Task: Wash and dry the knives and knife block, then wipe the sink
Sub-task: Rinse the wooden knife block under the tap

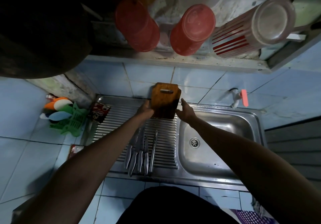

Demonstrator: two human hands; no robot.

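Knives (141, 151) on drainboard (161, 136) — sink (217, 131) beside

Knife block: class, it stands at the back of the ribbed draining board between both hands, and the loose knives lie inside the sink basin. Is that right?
Not quite. The head view shows the knives lying on the ribbed draining board, left of the sink basin, not in it. The knife block does stand at the back between the left hand and right hand.

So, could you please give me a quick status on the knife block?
Left hand grips knife block; right hand open beside it. Knives on drainboard. Nothing in the way.
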